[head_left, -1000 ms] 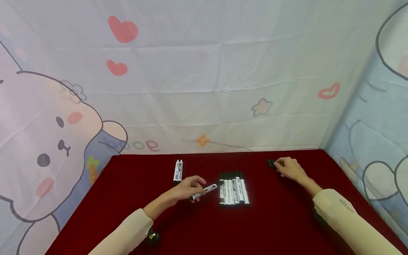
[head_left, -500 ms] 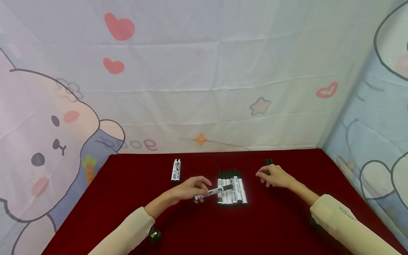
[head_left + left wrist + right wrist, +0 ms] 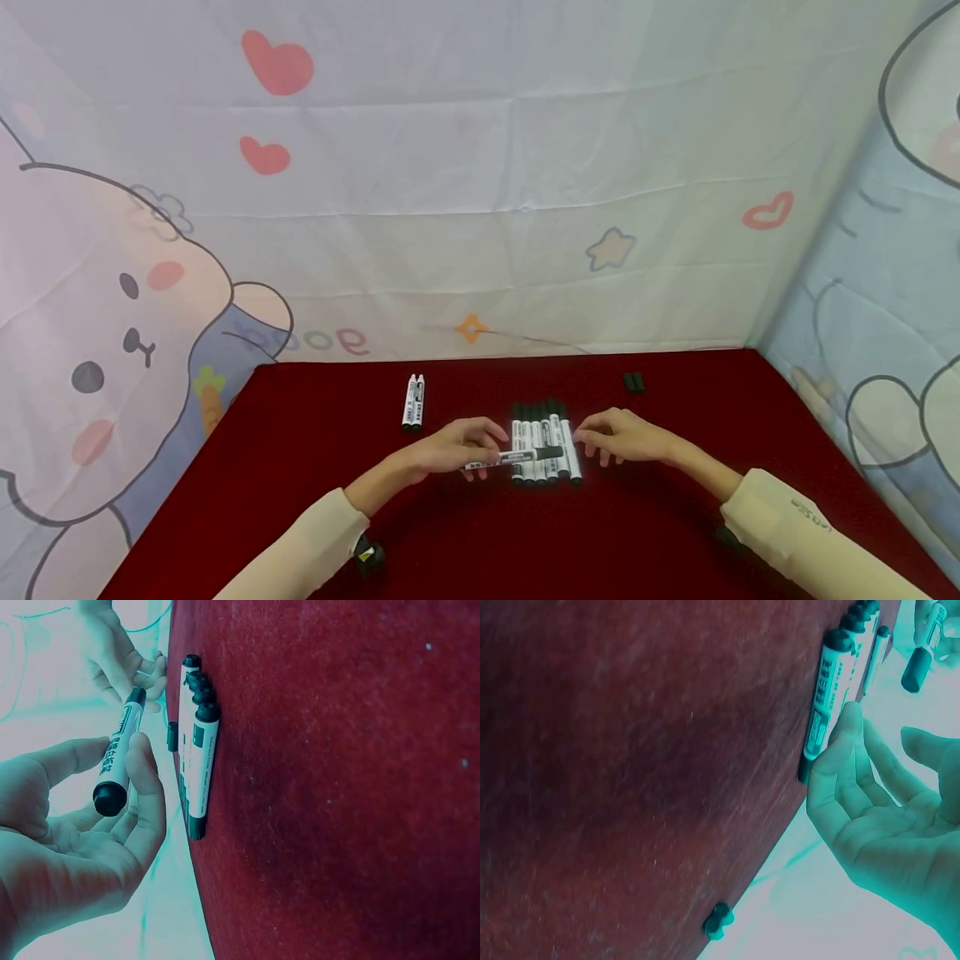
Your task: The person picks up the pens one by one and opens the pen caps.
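A capped white marker with a black cap is pinched between the thumb and fingers of my left hand, its cap pointing right. It hangs above a row of several white markers lying side by side on the red cloth. In the left wrist view the marker shows its black end nearest the camera. My right hand hovers just right of the row, thumb and fingers apart. Nothing lies between its fingers in the right wrist view.
Two white markers without caps lie together at the back left. Two loose black caps sit side by side at the back right of the red cloth. A printed curtain stands behind the table.
My right hand has left the black caps and come left to the marker row. The left hand has shifted slightly right, and its marker has turned nearly level over the row.
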Demonstrator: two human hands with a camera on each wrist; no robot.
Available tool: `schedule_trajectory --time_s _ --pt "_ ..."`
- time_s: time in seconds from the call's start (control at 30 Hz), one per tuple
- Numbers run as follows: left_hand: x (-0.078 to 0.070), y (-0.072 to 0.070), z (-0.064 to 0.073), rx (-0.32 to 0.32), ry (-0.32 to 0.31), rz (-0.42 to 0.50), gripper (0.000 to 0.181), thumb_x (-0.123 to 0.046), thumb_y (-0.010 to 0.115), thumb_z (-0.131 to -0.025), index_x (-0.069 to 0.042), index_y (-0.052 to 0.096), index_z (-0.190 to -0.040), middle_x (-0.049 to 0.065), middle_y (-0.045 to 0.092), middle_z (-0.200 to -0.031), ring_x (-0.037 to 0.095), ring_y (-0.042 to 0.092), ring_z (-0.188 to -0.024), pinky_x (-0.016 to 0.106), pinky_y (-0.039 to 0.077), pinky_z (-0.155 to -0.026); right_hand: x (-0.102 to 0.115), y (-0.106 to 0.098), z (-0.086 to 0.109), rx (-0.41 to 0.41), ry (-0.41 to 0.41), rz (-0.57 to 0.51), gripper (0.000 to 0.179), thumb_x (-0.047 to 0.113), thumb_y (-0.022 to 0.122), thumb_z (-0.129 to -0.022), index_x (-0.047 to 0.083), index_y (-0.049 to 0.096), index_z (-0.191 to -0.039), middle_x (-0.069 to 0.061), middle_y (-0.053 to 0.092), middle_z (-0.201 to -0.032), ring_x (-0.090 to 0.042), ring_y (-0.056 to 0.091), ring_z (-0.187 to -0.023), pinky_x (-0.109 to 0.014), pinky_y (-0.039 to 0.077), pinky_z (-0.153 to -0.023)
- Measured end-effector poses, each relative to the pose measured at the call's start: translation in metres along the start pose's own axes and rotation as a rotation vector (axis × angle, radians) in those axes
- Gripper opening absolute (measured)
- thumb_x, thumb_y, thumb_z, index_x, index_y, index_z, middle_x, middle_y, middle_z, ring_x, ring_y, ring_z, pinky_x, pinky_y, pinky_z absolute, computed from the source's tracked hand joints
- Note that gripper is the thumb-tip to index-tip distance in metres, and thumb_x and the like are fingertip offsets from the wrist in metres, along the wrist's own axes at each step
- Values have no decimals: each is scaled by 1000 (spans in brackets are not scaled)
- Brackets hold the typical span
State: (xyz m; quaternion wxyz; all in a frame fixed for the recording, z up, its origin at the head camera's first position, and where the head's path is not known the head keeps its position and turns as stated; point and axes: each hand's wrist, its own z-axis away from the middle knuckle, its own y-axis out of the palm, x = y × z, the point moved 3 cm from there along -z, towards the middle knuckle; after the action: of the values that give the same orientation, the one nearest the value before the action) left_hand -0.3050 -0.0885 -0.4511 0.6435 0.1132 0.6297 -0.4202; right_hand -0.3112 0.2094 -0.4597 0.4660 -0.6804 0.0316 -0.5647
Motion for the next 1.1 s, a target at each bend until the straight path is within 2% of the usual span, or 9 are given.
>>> schedule_trajectory --time_s 0.37,0.5,0.73,0.93,1.1 --pt "-4 7 -6 26 19 1 36 -11 61 -101 3 55 -133 18 71 -111 14 66 -79 30 56 -70 9 12 2 57 0 -49 28 24 53 -107 4 71 -113 -11 73 -88 -18 69 -72 -27 56 -60" --pt "-5 10 -9 27 19 2 35 -11 61 -101 3 56 -133 17 71 -110 15 66 -78 29 56 -68 11 15 3 86 -12 -52 30 28 51 -109 6 72 -112 -10 74 -90 -20 70 -74 -28 57 -62" --pt "-4 14 -12 41 20 4 33 -12 59 -103 1 57 -134 14 71 -111 15 66 -80 27 56 -67 17 22 5 154 -49 -84 33 26 48 -110 1 69 -118 -10 74 -95 -14 69 -75 -27 58 -63" --pt "0 11 -5 22 5 2 32 -11 58 -103 1 57 -133 17 70 -110 16 66 -79 28 56 -68 25 32 -4 212 -101 -69 32 27 49 -109 2 69 -114 -5 67 -86 -9 65 -69 -24 57 -62" --pt "2 13 -4 15 21 -14 33 -13 59 -103 1 58 -133 23 69 -114 19 66 -84 28 56 -70 24 36 -3 225 -90 -49 28 25 53 -108 1 68 -107 4 58 -77 -5 57 -64 -19 50 -59"
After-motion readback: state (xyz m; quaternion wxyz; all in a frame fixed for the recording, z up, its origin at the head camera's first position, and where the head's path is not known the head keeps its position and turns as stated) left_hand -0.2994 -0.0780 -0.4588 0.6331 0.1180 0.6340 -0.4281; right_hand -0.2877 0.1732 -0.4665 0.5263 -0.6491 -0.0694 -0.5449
